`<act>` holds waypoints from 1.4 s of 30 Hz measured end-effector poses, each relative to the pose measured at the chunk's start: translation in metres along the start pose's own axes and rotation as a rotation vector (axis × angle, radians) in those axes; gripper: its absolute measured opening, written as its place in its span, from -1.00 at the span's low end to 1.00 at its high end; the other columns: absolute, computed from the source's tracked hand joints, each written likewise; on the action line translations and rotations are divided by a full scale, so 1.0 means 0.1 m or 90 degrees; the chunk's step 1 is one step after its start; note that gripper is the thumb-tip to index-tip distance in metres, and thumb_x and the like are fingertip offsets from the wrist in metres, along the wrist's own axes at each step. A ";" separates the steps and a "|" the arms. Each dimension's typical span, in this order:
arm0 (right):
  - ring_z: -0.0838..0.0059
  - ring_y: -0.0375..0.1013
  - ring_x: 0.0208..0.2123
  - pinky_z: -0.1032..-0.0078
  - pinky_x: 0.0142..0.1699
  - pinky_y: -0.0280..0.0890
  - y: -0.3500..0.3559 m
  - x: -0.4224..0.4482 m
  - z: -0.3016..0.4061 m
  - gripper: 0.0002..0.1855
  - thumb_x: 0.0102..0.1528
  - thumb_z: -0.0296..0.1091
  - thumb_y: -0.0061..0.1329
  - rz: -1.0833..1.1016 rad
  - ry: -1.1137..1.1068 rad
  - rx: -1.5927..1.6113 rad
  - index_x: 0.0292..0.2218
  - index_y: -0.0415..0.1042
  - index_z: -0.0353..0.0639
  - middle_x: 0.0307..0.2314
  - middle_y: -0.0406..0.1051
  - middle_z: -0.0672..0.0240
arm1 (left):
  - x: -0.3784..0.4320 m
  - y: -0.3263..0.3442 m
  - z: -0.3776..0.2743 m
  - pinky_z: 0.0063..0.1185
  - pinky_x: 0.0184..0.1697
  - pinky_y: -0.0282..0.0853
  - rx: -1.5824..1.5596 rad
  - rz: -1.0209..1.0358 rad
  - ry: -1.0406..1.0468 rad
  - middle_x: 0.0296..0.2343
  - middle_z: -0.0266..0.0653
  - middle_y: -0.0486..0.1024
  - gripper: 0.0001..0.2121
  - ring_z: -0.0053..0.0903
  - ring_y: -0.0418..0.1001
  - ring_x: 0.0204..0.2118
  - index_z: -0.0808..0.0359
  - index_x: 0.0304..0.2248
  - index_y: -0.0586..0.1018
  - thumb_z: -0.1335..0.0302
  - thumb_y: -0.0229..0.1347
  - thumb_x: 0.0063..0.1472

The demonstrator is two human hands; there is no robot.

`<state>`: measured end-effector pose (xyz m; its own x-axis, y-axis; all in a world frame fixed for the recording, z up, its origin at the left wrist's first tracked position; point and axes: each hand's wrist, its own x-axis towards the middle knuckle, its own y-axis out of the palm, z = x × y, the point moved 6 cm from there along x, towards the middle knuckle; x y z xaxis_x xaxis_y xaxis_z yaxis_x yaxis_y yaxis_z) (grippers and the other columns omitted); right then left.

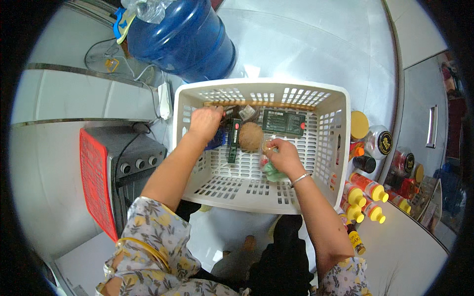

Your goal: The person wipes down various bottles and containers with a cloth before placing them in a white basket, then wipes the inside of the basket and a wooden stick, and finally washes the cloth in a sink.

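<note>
Both hands reach into a white plastic basket (pixel 244 207) on the floor. My left hand (pixel 206 122) is at its back left, beside dark packets; whether it grips one is hidden. My right hand (pixel 283 155) pinches the top of a small clear bag or container (pixel 264 159), with a green cloth or bag (pixel 274 173) just below. Between the hands lie a round brown object (pixel 250 136) and a narrow dark green box (pixel 233 140). A wider dark green box (pixel 284 122) lies behind my right hand. A blue item (pixel 216 140) shows under my left forearm.
A large blue water bottle (pixel 181 40) stands behind the basket. To the left are a toaster oven (pixel 137 162) with a red plastic rack (pixel 97 181) and a white power strip (pixel 164 100). Yellow-capped bottles (pixel 364 181) and a clear jar (pixel 377 141) stand at the right.
</note>
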<state>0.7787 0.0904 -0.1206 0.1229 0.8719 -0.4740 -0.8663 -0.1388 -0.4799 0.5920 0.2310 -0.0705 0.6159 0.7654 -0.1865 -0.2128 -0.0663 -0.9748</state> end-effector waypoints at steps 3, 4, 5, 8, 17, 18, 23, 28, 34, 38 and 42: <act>0.00 0.45 -0.33 0.23 -0.16 0.33 0.35 0.04 0.07 -0.72 -0.09 -0.16 0.05 -0.020 -0.086 0.000 -0.42 0.52 -0.20 -0.43 0.47 -0.01 | 0.03 -0.29 0.00 -0.36 -0.39 0.41 -0.021 0.004 0.013 -0.49 -0.14 0.55 -0.88 -0.29 0.54 -0.44 0.23 -0.38 0.49 0.45 0.05 0.03; -0.01 0.46 -0.33 0.23 -0.15 0.33 0.50 0.05 0.16 -0.65 -0.07 -0.10 0.05 0.061 -0.039 -0.053 -0.41 0.52 -0.25 -0.43 0.46 -0.05 | 0.02 -0.41 0.00 -0.31 -0.38 0.41 -0.055 0.034 0.002 -0.48 -0.09 0.54 -0.82 -0.22 0.53 -0.42 0.26 -0.32 0.48 0.44 0.06 0.03; -0.02 0.46 -0.32 0.23 -0.15 0.33 0.65 0.06 0.22 -0.58 -0.05 -0.04 0.05 0.144 0.006 -0.104 -0.40 0.51 -0.31 -0.43 0.46 -0.08 | 0.01 -0.50 0.00 -0.27 -0.36 0.40 -0.089 0.064 -0.009 -0.47 -0.03 0.53 -0.75 -0.15 0.51 -0.41 0.28 -0.26 0.46 0.44 0.06 0.03; -0.02 0.46 -0.27 0.23 -0.13 0.33 1.04 0.22 0.25 -0.46 -0.04 0.06 0.04 0.203 0.054 -0.119 -0.39 0.50 -0.39 -0.37 0.45 -0.11 | 0.00 -0.66 0.06 -0.29 -0.33 0.40 -0.108 0.143 -0.074 -0.47 0.03 0.52 -0.70 -0.11 0.50 -0.40 0.33 -0.25 0.48 0.37 0.10 0.01; -0.07 0.44 -0.26 0.25 -0.11 0.32 1.56 0.33 0.09 -0.51 -0.10 -0.05 0.05 0.150 0.173 0.044 -0.36 0.49 -0.41 -0.36 0.44 -0.16 | -0.35 0.18 0.34 -0.34 -0.02 0.29 -0.156 0.238 -0.079 -0.18 0.14 0.37 -0.62 -0.06 0.35 -0.10 0.47 -0.29 0.45 0.33 0.15 -0.04; -0.06 0.45 -0.27 0.26 -0.11 0.32 1.56 0.35 0.07 -0.52 -0.13 -0.07 0.05 0.148 0.179 0.047 -0.38 0.50 -0.41 -0.38 0.44 -0.18 | -0.33 0.24 0.31 -0.33 -0.03 0.30 -0.144 0.257 -0.072 -0.20 0.13 0.37 -0.60 -0.06 0.36 -0.12 0.47 -0.25 0.43 0.34 0.14 -0.04; -0.05 0.46 -0.30 0.28 -0.12 0.33 1.58 0.38 0.02 -0.53 -0.16 -0.06 0.07 0.131 0.186 0.069 -0.44 0.51 -0.41 -0.42 0.44 -0.19 | -0.18 0.26 0.22 -0.29 -0.08 0.35 -0.092 0.271 -0.033 -0.21 0.10 0.41 -0.50 -0.07 0.40 -0.14 0.44 -0.13 0.34 0.38 0.16 -0.07; -0.03 0.47 -0.33 0.29 -0.14 0.34 1.60 0.41 0.07 -0.51 -0.19 -0.02 0.10 0.161 0.144 0.065 -0.45 0.52 -0.39 -0.45 0.45 -0.16 | -0.16 0.29 0.16 -0.30 -0.17 0.39 -0.058 0.409 -0.080 -0.31 0.06 0.50 -0.55 -0.11 0.47 -0.22 0.40 -0.17 0.39 0.40 0.16 -0.10; 0.04 0.47 -0.36 0.30 -0.21 0.34 1.28 0.23 0.22 -0.40 -0.19 0.13 0.07 0.151 0.077 0.116 -0.51 0.51 -0.41 -0.48 0.45 -0.13 | -0.22 -0.28 0.02 -0.32 -0.22 0.41 -0.136 0.437 -0.086 -0.42 0.11 0.51 -0.73 -0.09 0.49 -0.30 0.45 -0.38 0.53 0.45 0.16 -0.12; -0.04 0.44 -0.33 0.24 -0.15 0.32 0.37 -0.28 0.70 -0.42 -0.16 0.08 0.07 0.132 0.060 0.233 -0.44 0.48 -0.44 -0.43 0.41 -0.20 | -0.41 -1.21 -0.04 -0.43 -0.07 0.32 -0.378 0.251 -0.051 -0.27 0.15 0.46 -0.56 -0.14 0.44 -0.15 0.51 -0.11 0.34 0.55 0.13 -0.01; -0.01 0.43 -0.40 0.25 -0.22 0.32 -1.11 -0.91 0.77 -0.45 -0.13 0.07 0.03 -0.073 -0.011 0.274 -0.53 0.43 -0.43 -0.54 0.41 -0.08 | -0.31 -2.00 -0.66 -0.54 0.04 0.21 -0.699 0.109 -0.029 -0.11 0.00 0.38 -0.45 -0.37 0.35 -0.03 0.48 0.06 0.21 0.69 0.03 0.03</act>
<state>0.8266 0.0627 0.0324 0.2256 0.8781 -0.4219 -0.9705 0.1645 -0.1765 0.6658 0.1787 0.1219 0.6099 0.7131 -0.3457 0.5083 -0.6866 -0.5197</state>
